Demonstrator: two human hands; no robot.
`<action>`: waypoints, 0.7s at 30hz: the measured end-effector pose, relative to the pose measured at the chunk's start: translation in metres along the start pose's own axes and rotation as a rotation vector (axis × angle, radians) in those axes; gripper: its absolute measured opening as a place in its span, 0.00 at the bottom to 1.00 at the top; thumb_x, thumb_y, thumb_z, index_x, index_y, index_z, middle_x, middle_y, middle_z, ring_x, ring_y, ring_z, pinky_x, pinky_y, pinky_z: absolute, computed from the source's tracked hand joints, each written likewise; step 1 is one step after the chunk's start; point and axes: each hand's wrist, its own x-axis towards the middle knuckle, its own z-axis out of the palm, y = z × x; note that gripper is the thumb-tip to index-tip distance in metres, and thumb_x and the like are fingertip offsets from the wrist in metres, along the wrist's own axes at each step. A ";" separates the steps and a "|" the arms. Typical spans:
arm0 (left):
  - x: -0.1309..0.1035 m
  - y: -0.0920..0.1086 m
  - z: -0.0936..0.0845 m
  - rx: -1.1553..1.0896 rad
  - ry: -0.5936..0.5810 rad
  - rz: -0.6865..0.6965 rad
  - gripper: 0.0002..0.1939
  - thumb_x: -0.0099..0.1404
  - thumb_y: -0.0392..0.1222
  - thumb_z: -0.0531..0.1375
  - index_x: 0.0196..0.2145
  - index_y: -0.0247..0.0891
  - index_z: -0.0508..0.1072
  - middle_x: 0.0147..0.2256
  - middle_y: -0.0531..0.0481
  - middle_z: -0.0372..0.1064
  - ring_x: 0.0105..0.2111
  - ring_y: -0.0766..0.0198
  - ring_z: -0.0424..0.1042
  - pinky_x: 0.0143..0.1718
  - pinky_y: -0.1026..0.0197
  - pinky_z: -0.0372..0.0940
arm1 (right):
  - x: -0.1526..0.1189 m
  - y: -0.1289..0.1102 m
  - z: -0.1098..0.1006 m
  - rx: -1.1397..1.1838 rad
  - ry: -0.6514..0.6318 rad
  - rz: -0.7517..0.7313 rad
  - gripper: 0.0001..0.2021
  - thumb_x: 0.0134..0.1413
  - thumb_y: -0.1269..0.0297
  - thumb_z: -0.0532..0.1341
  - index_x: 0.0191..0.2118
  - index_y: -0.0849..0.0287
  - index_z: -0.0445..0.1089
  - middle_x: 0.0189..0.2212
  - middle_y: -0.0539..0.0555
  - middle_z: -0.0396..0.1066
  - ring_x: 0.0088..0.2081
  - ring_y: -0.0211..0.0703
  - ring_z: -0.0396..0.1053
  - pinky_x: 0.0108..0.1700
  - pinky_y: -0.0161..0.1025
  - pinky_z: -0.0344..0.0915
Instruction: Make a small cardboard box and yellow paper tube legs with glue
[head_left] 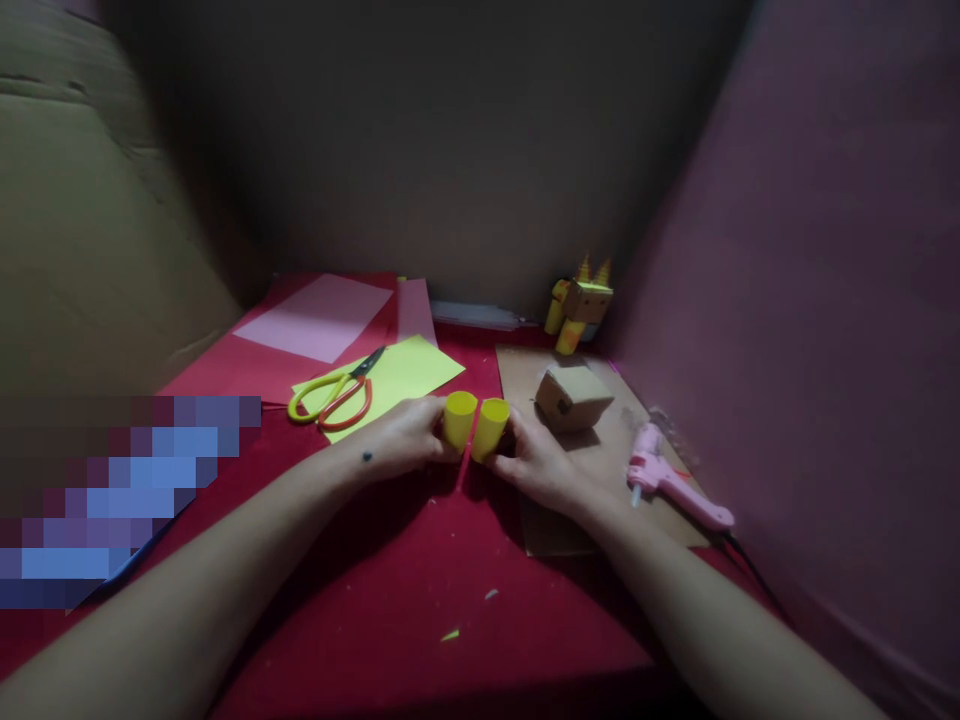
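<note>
Two short yellow paper tubes stand side by side over the red tabletop, a narrow gap between them. My left hand is closed around the left paper tube. The right paper tube is held by my right hand, its fingers partly hidden behind the tube. Just beyond my left wrist, scissors with one yellow and one red-orange handle lie on a yellow-green paper sheet. A small cardboard box sits past my right hand on a flat cardboard sheet.
A pink glue gun rests at the cardboard's right edge, its cord trailing right. At the back stands a cardboard figure with yellow legs and pointed horns. Pink paper lies back left. Paper scraps dot the red tabletop.
</note>
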 end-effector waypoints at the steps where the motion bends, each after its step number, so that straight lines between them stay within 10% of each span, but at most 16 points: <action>1: 0.000 0.000 0.001 0.001 -0.003 0.007 0.13 0.51 0.43 0.60 0.37 0.38 0.70 0.29 0.53 0.70 0.27 0.62 0.69 0.26 0.64 0.59 | 0.000 0.000 -0.001 -0.001 -0.005 0.004 0.23 0.43 0.78 0.57 0.49 0.59 0.64 0.39 0.54 0.70 0.43 0.45 0.69 0.46 0.42 0.66; 8: 0.001 -0.001 0.002 -0.012 -0.010 0.017 0.13 0.51 0.43 0.60 0.35 0.38 0.71 0.27 0.55 0.69 0.26 0.63 0.67 0.26 0.64 0.57 | -0.002 -0.004 -0.004 0.113 0.023 0.004 0.28 0.39 0.82 0.51 0.51 0.61 0.63 0.42 0.57 0.72 0.43 0.45 0.71 0.48 0.44 0.68; 13: 0.000 -0.004 -0.001 -0.022 -0.024 -0.009 0.16 0.50 0.44 0.62 0.38 0.38 0.71 0.29 0.53 0.70 0.28 0.62 0.68 0.27 0.64 0.58 | -0.009 -0.012 -0.023 -0.007 0.383 -0.006 0.17 0.49 0.75 0.53 0.46 0.59 0.65 0.37 0.56 0.72 0.39 0.45 0.71 0.43 0.45 0.69; 17: 0.002 -0.008 -0.002 -0.028 -0.024 -0.026 0.18 0.49 0.43 0.62 0.40 0.38 0.71 0.31 0.51 0.71 0.30 0.60 0.69 0.27 0.64 0.58 | -0.008 -0.014 -0.051 -0.380 0.662 -0.023 0.16 0.50 0.70 0.55 0.46 0.59 0.66 0.44 0.60 0.68 0.46 0.51 0.67 0.48 0.50 0.66; 21: 0.003 -0.010 -0.001 -0.059 -0.033 -0.019 0.18 0.50 0.42 0.61 0.41 0.38 0.69 0.32 0.50 0.71 0.30 0.60 0.68 0.27 0.63 0.58 | -0.005 0.002 -0.063 -0.720 0.592 0.155 0.27 0.48 0.61 0.60 0.54 0.67 0.62 0.53 0.70 0.63 0.56 0.64 0.57 0.55 0.60 0.57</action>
